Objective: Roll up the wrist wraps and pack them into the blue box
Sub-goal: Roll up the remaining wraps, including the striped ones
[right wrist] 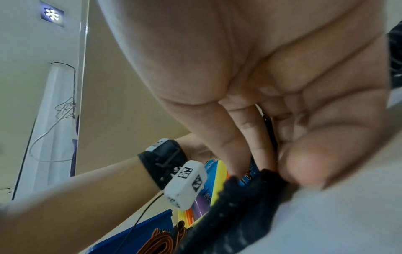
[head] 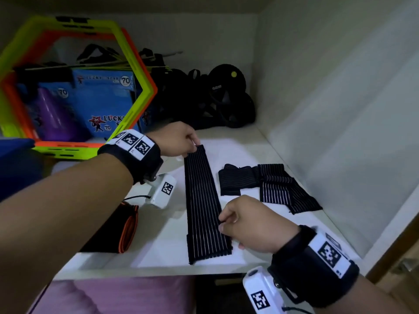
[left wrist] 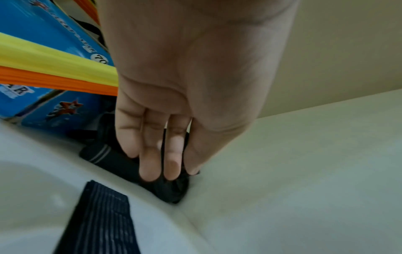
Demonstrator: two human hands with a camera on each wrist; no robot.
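Note:
A long black wrist wrap (head: 205, 200) with thin pale stripes lies flat and stretched out on the white shelf (head: 249, 146). My left hand (head: 193, 146) pinches its far end. My right hand (head: 223, 223) pinches its right edge close to the near end; in the right wrist view the thumb and fingertips (right wrist: 300, 168) close on the wrap's black edge (right wrist: 230, 213). Two more black striped wraps (head: 238, 180) (head: 285, 189) lie crumpled to the right. A dark blue box (head: 15, 168) shows at the far left, partly cut off, and its wall (right wrist: 135, 237) appears in the right wrist view.
Green and orange hexagon frames (head: 133, 71) lean at the back left over light blue cartons (head: 104, 98). Black gear (head: 217, 98) fills the back corner. A black band with orange trim (head: 124, 225) lies left of the wrap. The shelf's side wall (head: 328, 132) stands close on the right.

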